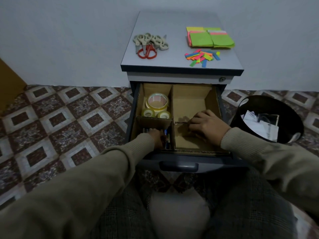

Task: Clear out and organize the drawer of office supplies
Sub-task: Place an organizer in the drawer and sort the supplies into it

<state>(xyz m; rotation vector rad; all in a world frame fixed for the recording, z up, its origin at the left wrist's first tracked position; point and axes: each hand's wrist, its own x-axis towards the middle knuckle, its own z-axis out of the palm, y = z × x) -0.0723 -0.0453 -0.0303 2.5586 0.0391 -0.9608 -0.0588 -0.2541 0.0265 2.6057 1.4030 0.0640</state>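
The left hand [158, 138] grips pens [167, 138] in the drawer [179, 163], lying lengthwise front to back; the right hand [206, 128] rests nearby, fingers curled, its grip unclear.

Home room, patterned floor tiles [60, 121], wastebasket [269, 119]

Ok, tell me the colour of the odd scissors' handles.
Red, seen in the head view.

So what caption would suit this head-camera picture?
Left hand reaches among pens in the cardboard-divided drawer; right hand rests in its large compartment.
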